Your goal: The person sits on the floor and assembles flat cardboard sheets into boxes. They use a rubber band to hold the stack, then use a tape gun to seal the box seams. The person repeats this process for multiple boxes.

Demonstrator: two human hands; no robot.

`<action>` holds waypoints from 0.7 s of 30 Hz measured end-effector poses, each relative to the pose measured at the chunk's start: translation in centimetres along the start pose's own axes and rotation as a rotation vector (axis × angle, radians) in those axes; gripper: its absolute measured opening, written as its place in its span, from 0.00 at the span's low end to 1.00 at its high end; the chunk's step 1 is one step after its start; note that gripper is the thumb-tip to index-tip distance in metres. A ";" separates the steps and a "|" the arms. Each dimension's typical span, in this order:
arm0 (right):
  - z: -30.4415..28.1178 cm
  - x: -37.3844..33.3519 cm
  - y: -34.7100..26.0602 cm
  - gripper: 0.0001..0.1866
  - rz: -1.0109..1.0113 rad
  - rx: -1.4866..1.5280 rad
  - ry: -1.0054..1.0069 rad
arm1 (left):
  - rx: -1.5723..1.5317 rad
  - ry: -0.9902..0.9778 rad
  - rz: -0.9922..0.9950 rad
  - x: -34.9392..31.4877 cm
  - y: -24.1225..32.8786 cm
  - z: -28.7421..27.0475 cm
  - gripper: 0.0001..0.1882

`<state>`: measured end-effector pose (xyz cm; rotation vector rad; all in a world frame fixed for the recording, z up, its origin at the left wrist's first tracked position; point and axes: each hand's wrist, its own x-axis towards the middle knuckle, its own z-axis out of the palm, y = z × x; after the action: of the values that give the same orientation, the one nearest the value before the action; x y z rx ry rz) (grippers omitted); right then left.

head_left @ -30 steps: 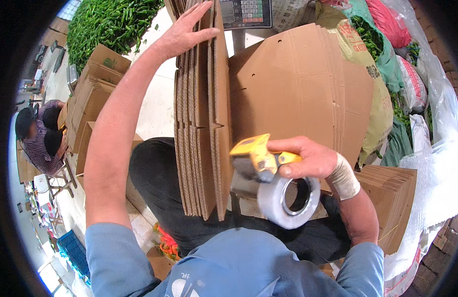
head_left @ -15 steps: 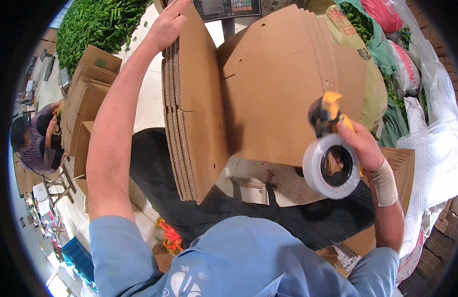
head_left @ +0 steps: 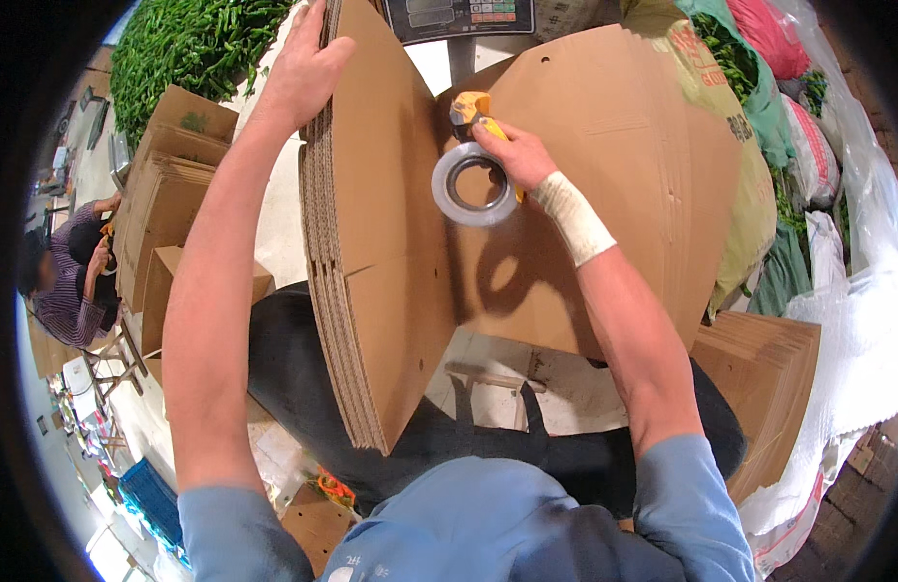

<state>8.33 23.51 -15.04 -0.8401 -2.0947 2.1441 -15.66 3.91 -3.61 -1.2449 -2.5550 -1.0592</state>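
A bundle of flattened cardboard boxes [head_left: 386, 223] stands on edge between my knees, leaning left. My left hand [head_left: 308, 73] rests against its upper far edge, the thumb over the near face and the fingers behind, partly hidden. My right hand [head_left: 522, 155] is wrapped round the handle of a yellow-and-black tape dispenser [head_left: 471, 109], which carries a wide roll of clear tape [head_left: 447, 184]. The dispenser hangs over the fold between the standing bundle and more flat boxes [head_left: 585, 194] leaning to the right. Its shadow falls on those boxes, with a gap below it.
Green peppers [head_left: 197, 58] are heaped at the far left. Stacked cartons [head_left: 168, 204] stand left, beside a seated person [head_left: 71, 262] holding a yellow tool. A scale [head_left: 459, 17] is at the far middle. Sacks [head_left: 750, 194] and more flat cardboard [head_left: 759, 378] line the right.
My right hand has swung left and away from me with the tape dispenser, from the right side to the middle. My left hand stays on the bundle, slightly lower and left.
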 end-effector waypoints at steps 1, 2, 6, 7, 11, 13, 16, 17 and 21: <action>-0.1 1.5 0.5 0.28 -0.002 -0.015 -0.006 | -0.022 -0.030 -0.010 0.1 0.0 0.0 0.40; -0.4 3.0 1.5 0.32 0.031 0.015 -0.049 | -0.143 -0.118 -0.095 0.2 1.1 0.1 0.42; 1.0 7.0 1.6 0.37 0.051 -0.345 -0.311 | -0.295 -0.123 0.001 0.1 4.9 0.4 0.37; 0.9 7.4 2.9 0.36 -0.124 -0.337 -0.280 | -0.133 -0.130 0.092 0.9 4.7 0.2 0.37; 1.6 1.0 3.3 0.31 0.003 -0.441 -0.540 | -0.538 -0.154 -0.086 -0.1 3.4 0.9 0.37; 2.5 -6.5 3.9 0.27 0.213 -0.400 -0.654 | -0.446 -0.170 -0.110 -0.1 1.8 0.1 0.36; 3.4 -14.6 8.8 0.26 0.008 -0.296 -0.649 | -0.223 -0.151 -0.035 0.3 3.3 -0.4 0.35; 3.6 -15.9 9.0 0.26 -0.022 -0.315 -0.641 | -0.081 -0.146 0.008 0.3 3.7 -0.5 0.35; 3.4 -16.6 8.9 0.32 0.039 -0.384 -0.716 | -0.308 -0.147 -0.047 0.9 3.4 0.3 0.34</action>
<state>24.24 13.19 -17.67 -0.0918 -2.8958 2.3314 -13.70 6.13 -1.68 -1.3839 -2.6111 -1.4693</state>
